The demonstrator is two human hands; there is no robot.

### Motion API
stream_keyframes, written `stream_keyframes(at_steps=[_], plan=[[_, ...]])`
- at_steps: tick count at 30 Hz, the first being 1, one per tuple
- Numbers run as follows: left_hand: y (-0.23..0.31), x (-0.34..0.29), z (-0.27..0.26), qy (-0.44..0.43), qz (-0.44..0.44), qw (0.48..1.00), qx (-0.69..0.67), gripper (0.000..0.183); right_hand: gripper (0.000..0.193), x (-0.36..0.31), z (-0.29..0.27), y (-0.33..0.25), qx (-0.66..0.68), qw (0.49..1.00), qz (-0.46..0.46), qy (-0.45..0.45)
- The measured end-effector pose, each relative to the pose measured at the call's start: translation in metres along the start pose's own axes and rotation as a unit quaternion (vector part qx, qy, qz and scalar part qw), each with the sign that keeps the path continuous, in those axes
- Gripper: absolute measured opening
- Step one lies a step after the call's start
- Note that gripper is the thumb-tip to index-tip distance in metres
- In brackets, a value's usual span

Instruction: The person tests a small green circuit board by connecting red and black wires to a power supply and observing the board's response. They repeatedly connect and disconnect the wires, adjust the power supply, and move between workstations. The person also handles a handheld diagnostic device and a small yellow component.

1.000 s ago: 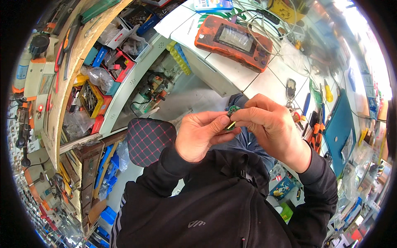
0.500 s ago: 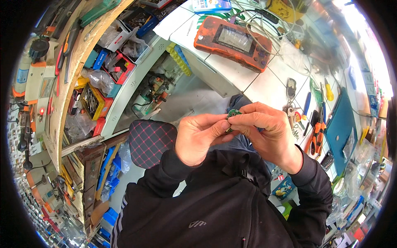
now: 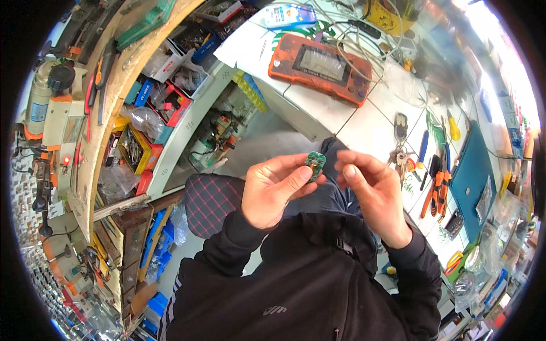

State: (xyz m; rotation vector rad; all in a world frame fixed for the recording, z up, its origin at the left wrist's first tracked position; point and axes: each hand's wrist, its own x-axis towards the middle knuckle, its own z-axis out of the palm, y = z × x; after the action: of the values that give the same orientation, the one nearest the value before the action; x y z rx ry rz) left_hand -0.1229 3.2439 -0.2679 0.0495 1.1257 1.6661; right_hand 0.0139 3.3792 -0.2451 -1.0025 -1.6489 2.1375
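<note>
Between the thumb and fingers of my left hand [image 3: 276, 184] is a small green circuit board [image 3: 314, 165] with rounded ends, held up above my lap. My thumb lies over part of the board's near side, so that part is hidden. Just to the right, apart from the board, is my right hand [image 3: 375, 196]. Its fingers are loosely bent and the thumb stands off from them, with nothing visible in between.
On the white tiled bench lie an orange handheld programmer [image 3: 319, 67] with cables, a car key [image 3: 401, 126] with a key bunch, orange-handled pliers [image 3: 439, 193] and a teal laptop-like slab [image 3: 473, 182]. Parts bins [image 3: 136, 149] fill the left shelf. A checkered stool [image 3: 211, 204] stands at my left.
My right hand has let go of the circuit board and moved a little right. The board now shows its broad face in my left hand. The view has shifted slightly.
</note>
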Motion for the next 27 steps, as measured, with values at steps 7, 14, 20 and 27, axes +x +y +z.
stream_keyframes(at_steps=[7,14,20,27], plan=[[0.056,0.07,-0.013,0.043,0.111,0.992,0.047,0.014,0.018,-0.033,-0.016,0.012,0.046,0.998,0.042,-0.014],[0.114,0.155,-0.004,0.072,0.174,0.961,0.205,0.02,0.018,-0.059,-0.03,0.026,0.028,0.998,0.048,0.042],[0.107,0.166,-0.002,0.074,0.168,0.937,0.299,0.018,0.018,-0.068,-0.033,0.043,0.077,0.993,0.059,0.074],[0.109,0.164,-0.003,0.06,0.151,0.934,0.318,0.019,0.018,-0.064,-0.029,0.048,0.058,0.994,0.07,0.056]])
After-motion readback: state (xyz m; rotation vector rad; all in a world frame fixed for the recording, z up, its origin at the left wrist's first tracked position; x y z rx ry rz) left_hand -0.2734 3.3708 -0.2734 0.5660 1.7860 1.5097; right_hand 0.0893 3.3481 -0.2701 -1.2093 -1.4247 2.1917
